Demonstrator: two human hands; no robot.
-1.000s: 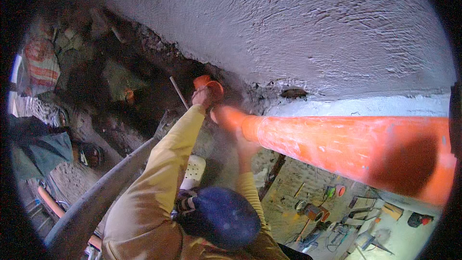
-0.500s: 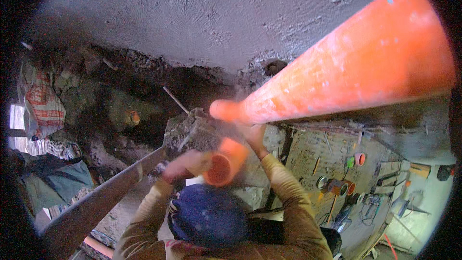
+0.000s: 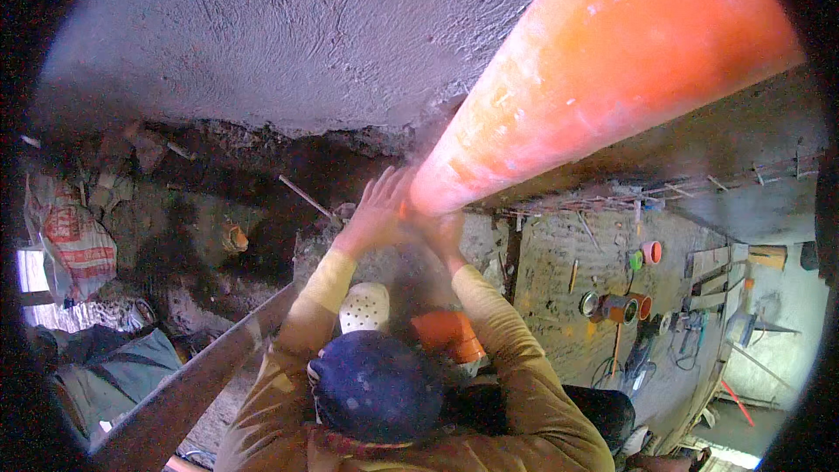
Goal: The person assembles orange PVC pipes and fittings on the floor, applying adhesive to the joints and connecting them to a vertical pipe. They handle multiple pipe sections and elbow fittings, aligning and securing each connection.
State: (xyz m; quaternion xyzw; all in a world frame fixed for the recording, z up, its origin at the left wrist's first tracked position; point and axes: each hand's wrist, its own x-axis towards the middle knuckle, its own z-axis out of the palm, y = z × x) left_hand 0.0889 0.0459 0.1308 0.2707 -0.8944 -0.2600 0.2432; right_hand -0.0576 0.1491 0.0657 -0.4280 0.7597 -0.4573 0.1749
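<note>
A long orange plastic pipe slants down from the upper right to the middle. My left hand lies along the left side of its lower end, fingers stretched out and slightly apart. On the other side, my right hand is closed around that end from below; its fingers are partly hidden. The joint between my hands is blurred and mostly covered. Below them, an orange pipe fitting rests between my legs, partly behind a dark blue rounded shape that looks like my clothed knee.
A white perforated clog shows beside the knee. A rough plastered wall fills the top. On the left are a diagonal beam, a thin rod and a red-and-white sack. Several cans and pipe pieces stand at right.
My left hand has let go of the orange fitting, which now lies lower between my legs, and moved up to the pipe's end. The pipe appears steeper in view; my right hand stays at it.
</note>
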